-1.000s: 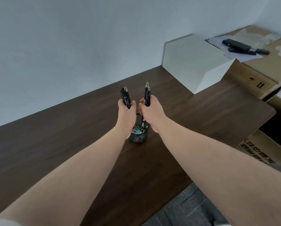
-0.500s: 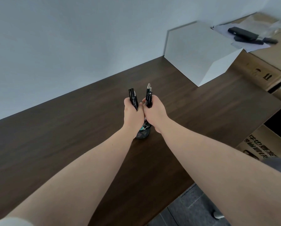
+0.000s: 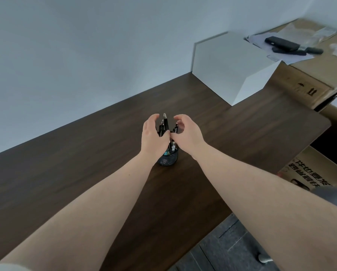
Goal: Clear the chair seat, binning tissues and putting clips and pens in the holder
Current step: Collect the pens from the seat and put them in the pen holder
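Observation:
A small dark mesh holder (image 3: pixel 168 159) stands on the dark wooden desk (image 3: pixel 85 163). Several black pens (image 3: pixel 165 125) stand upright in it, tips up, with metal clips and something teal low inside. My left hand (image 3: pixel 152 133) is just left of the pens and my right hand (image 3: pixel 187 132) just right of them. Both hands have fingers spread and curved around the pens without gripping them. The hands hide the holder's upper rim. The chair seat and tissues are out of view.
A white box (image 3: pixel 230 67) sits at the desk's far right corner. Cardboard boxes (image 3: pixel 310 83) stand to the right, one topped with papers and a black tool (image 3: pixel 287 45). Another printed carton (image 3: pixel 320 173) is below the desk's right edge. Grey floor shows at bottom right.
Both hands lowered their pens into the holder and let go. The fingers have spread apart and the pens now stand in the holder on their own.

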